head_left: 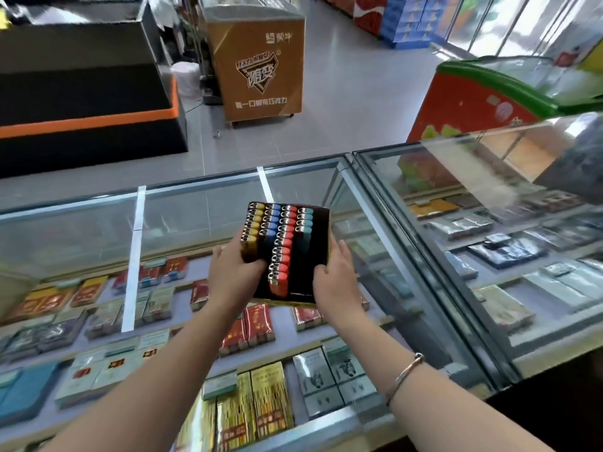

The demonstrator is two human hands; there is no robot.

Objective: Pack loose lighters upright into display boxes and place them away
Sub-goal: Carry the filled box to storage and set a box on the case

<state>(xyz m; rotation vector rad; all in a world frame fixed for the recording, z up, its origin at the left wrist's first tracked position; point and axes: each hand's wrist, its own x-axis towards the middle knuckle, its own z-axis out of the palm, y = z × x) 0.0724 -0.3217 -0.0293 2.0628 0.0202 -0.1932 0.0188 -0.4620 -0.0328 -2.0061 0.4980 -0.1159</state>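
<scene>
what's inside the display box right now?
The display box, held by the left hand and right hand, has four rows of lighters: yellow, blue, red, teal. The right side looks empty. The hands hide the near corners.

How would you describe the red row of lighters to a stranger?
Find the glass counter, then the black box that both hands hold above it. The red row is third from the left, between blue and teal, and it is the longest row.
</scene>
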